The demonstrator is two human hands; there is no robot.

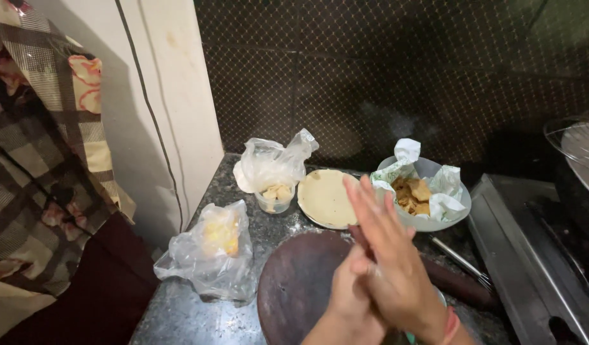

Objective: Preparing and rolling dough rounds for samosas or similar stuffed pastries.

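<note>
both palms pressed flat together, right hand [387, 255] over left hand [349, 297], above round board [294, 287]; contents unseen.

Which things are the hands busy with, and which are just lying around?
In use:
left hand and right hand, pressed palm to palm
round board below them
rolling pin beside it

Lying about:
plate of flat rounds
bowl with paper and fried pieces
cup in a plastic bag
plastic bag with yellow food
tongs
stove
</note>
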